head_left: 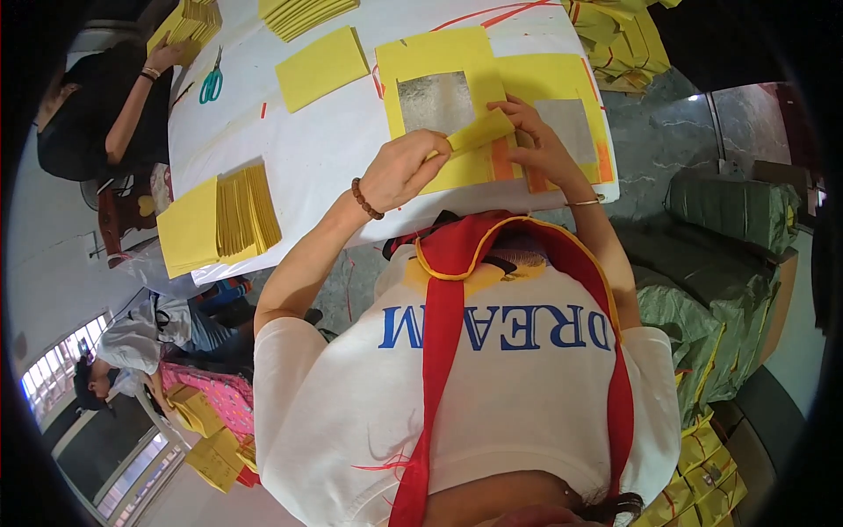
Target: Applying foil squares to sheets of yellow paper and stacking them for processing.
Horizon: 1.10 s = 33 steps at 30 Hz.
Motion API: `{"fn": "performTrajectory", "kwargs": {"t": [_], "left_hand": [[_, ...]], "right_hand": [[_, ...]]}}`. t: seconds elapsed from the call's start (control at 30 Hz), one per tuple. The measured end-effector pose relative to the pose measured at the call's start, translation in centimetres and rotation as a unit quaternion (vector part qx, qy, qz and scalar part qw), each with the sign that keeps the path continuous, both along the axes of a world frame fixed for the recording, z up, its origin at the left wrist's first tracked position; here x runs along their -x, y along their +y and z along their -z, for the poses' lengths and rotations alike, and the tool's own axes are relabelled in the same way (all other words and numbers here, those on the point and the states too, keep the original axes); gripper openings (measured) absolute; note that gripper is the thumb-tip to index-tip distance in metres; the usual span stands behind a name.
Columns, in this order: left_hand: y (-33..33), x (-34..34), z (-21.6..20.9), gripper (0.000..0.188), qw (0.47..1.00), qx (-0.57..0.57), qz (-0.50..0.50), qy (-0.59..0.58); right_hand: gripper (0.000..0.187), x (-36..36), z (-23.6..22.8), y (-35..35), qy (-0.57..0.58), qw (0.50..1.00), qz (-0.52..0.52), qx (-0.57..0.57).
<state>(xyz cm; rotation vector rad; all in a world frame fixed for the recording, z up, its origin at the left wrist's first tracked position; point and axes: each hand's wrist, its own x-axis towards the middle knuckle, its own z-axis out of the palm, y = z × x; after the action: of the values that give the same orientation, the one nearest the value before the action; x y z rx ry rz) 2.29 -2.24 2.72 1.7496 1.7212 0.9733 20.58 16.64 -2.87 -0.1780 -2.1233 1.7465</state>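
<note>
The left hand [406, 169] pinched a folded yellow paper [479, 133] above the bench [312, 162] while the right hand [542, 145], its grip wide, met the other end of what seemed light, easily creased material best held by its edges.

"What sort of place is this?"

"A small workshop, it seems: a white table [307, 149] carries piles of yellow paper [246, 211] and scissors [211, 86], with a co-worker [101, 110] at its edge."

"What else shows it?"

"Yellow bundles [702, 479] lie piled up, green sacks [733, 206] stand around, and another person [140, 338] works beside a pink cloth [215, 395]."
</note>
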Motion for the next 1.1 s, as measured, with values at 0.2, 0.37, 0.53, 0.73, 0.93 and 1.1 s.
{"fn": "performTrajectory", "kwargs": {"t": [0.2, 0.37, 0.53, 0.73, 0.93, 1.1], "left_hand": [[-0.9, 1.4, -1.2, 0.053, 0.962, 0.012, 0.022, -0.274], [-1.7, 4.2, -1.4, 0.069, 0.992, -0.004, 0.003, -0.124], [-0.9, 3.1, 0.5, 0.037, 0.981, -0.079, -0.096, 0.149], [-3.2, 1.7, -0.8, 0.031, 0.977, -0.098, -0.032, 0.188], [-3.7, 0.4, -0.1, 0.025, 0.992, 0.006, -0.121, 0.026], [-1.6, 1.3, 1.6, 0.03, 0.942, 0.121, -0.243, -0.196]], "right_hand": [[0.029, 0.6, 0.5, -0.8, -0.03, 0.998, 0.06, 0.009], [0.029, 0.8, 0.5, -1.1, -0.032, 0.982, 0.078, 0.169], [0.028, 0.6, -0.4, -0.2, 0.001, 0.998, 0.063, 0.021], [0.028, -1.3, -4.7, -1.1, -0.011, 0.946, 0.048, -0.32], [0.028, -1.8, -4.5, -2.2, -0.089, 0.968, 0.038, -0.232], [0.036, 0.2, -4.7, -2.8, -0.141, 0.981, 0.13, -0.039]]}}
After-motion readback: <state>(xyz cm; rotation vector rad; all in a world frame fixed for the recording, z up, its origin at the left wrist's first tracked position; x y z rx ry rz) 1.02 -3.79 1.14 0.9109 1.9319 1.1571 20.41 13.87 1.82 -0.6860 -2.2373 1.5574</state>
